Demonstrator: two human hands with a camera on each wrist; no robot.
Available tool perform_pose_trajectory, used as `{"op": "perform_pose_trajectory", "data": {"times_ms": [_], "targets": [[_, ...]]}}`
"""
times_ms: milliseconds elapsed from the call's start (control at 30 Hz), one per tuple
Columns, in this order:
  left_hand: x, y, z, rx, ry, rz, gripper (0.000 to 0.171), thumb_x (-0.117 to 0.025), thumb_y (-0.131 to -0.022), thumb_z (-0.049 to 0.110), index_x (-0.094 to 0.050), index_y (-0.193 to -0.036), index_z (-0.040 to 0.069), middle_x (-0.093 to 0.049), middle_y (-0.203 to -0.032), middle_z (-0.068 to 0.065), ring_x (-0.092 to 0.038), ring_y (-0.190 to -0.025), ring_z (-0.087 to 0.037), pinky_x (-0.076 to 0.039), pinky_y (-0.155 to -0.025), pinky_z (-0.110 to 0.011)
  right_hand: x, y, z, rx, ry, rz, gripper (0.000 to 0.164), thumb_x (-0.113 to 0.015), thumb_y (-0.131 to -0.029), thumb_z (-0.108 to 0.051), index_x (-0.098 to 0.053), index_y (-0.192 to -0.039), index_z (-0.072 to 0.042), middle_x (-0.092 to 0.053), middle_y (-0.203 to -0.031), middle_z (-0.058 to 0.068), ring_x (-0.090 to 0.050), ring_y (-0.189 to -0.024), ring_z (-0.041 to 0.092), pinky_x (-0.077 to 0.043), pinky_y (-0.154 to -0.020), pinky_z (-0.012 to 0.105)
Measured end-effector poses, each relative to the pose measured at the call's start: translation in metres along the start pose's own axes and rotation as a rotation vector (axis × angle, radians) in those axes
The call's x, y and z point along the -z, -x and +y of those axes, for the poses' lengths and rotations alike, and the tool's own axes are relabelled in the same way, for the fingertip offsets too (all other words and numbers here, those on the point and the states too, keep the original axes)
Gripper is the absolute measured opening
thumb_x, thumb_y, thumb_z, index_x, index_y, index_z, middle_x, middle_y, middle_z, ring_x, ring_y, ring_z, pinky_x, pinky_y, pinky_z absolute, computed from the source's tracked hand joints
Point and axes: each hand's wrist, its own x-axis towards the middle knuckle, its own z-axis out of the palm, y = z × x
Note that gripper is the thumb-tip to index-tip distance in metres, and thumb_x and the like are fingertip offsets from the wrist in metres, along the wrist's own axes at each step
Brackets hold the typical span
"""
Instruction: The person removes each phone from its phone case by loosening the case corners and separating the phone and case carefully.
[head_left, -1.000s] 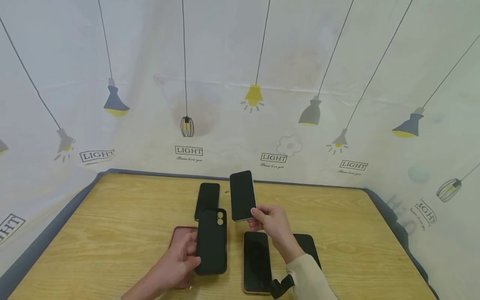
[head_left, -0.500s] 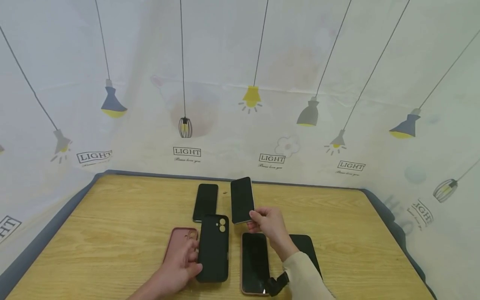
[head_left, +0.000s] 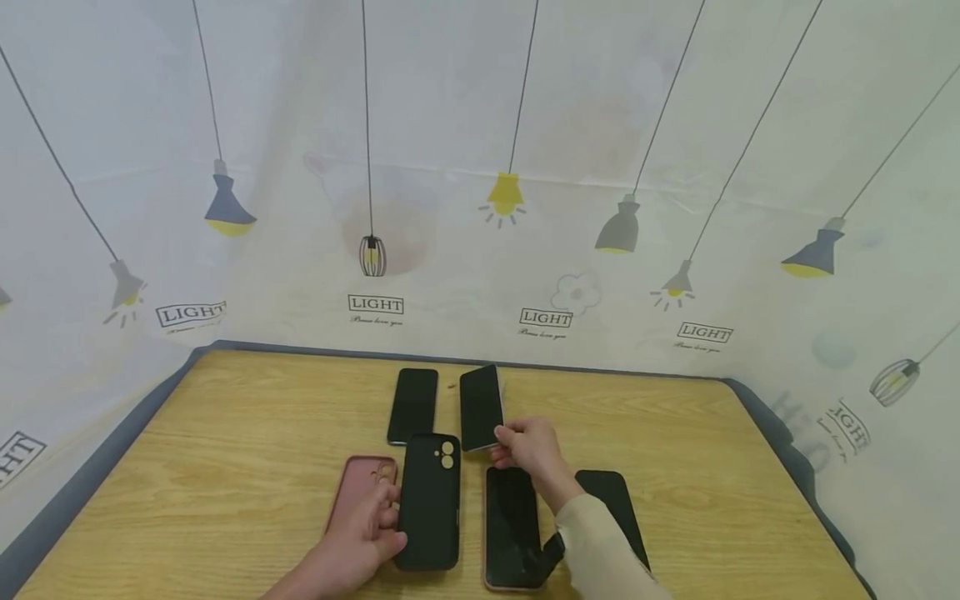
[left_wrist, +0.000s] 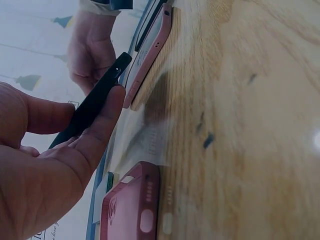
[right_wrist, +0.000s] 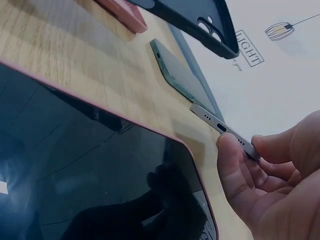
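My left hand [head_left: 356,537] grips a black phone case [head_left: 430,504] by its left edge, raised over the table; in the left wrist view the thumb and fingers pinch the case [left_wrist: 95,102]. Between thumb and fingers, my right hand [head_left: 531,454] holds a dark-screened phone [head_left: 481,408] by its lower right corner. Its silver bottom edge with the port [right_wrist: 222,127] shows in the right wrist view, tilted and close to the table. A pink phone case [head_left: 360,492] lies beneath and beside my left hand. Under my right wrist lies a phone in a pink case [head_left: 512,521].
Another phone [head_left: 414,406] lies flat at the back, left of the held one. A dark flat slab [head_left: 611,508] lies right, partly behind the sleeve. The wooden table [head_left: 720,467] meets a printed lamp curtain [head_left: 450,167] at its back edge.
My right hand has lowered the phone toward the table, tilting it. The black case in my left hand has come slightly nearer and right, uncovering more of the pink case and back phone.
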Motion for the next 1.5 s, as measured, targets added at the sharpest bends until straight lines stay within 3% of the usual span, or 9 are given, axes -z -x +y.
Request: {"op": "perform_pose_trajectory", "data": {"times_ms": [633,867,1067,1367,1500], "targets": [[-0.001,0.001,0.002,0.004,0.011,0.006,0.038,-0.047,-0.098,-0.014,-0.033,-0.134,-0.015,-0.061,-0.130,-0.035,-0.063,-0.121,-0.039,-0.059,-0.090,-0.035,-0.009,-0.012,0.001,-0.060,0.074,-0.019,0.020,-0.058,-0.104,-0.002,-0.070,-0.101,0.013,-0.074,-0.077,0.016,-0.070,-0.062,0.015,-0.063,-0.066,0.034],[0.000,0.000,0.003,0.014,-0.011,0.013,0.036,-0.048,-0.098,-0.014,-0.035,-0.132,-0.014,-0.064,-0.127,-0.033,-0.065,-0.119,-0.038,-0.059,-0.089,-0.033,-0.011,-0.019,0.001,0.007,0.322,0.035,0.024,-0.064,-0.101,-0.006,-0.074,-0.083,0.006,-0.070,-0.066,0.008,-0.062,-0.055,0.010,-0.056,-0.054,0.026],[0.000,0.001,0.002,0.020,-0.013,0.013,0.036,-0.048,-0.098,-0.013,-0.035,-0.132,-0.014,-0.065,-0.125,-0.033,-0.066,-0.117,-0.037,-0.060,-0.088,-0.034,-0.013,-0.021,0.001,0.051,0.559,0.075,0.029,-0.070,-0.099,-0.011,-0.074,-0.072,-0.001,-0.068,-0.061,0.002,-0.061,-0.052,0.009,-0.049,-0.053,0.023],[-0.001,0.003,0.002,0.010,-0.006,0.016,0.039,-0.049,-0.097,-0.014,-0.034,-0.133,-0.017,-0.064,-0.124,-0.035,-0.066,-0.117,-0.039,-0.060,-0.088,-0.033,-0.014,-0.020,0.002,0.062,0.658,0.094,0.036,-0.072,-0.096,-0.012,-0.071,-0.061,-0.005,-0.062,-0.053,-0.001,-0.057,-0.051,0.012,-0.041,-0.051,0.023],[0.000,0.003,0.001,0.014,0.005,0.013,0.039,-0.049,-0.097,-0.014,-0.034,-0.133,-0.016,-0.065,-0.125,-0.034,-0.066,-0.117,-0.038,-0.060,-0.089,-0.033,-0.013,-0.020,0.002,0.090,0.667,0.109,0.031,-0.073,-0.094,-0.009,-0.073,-0.064,-0.005,-0.063,-0.055,-0.001,-0.056,-0.052,0.012,-0.043,-0.053,0.024]]}}
